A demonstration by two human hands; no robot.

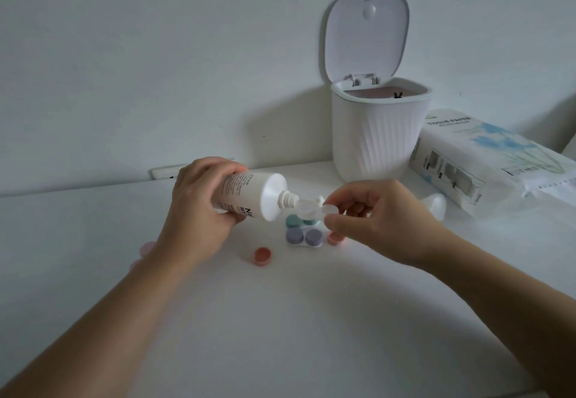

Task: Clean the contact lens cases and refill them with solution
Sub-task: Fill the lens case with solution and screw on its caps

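With the left hand (199, 201) wrapped round the tilted bottle (249, 195) and the right hand (367, 213) pinching the open case (311, 209) just above the capped cases (304, 230), squeeze gently, nozzle over one well.

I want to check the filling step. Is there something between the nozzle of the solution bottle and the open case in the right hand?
Nothing visible. The left hand holds the solution bottle tilted, its uncapped nozzle right at the clear open case that the right hand pinches above the closed cases.
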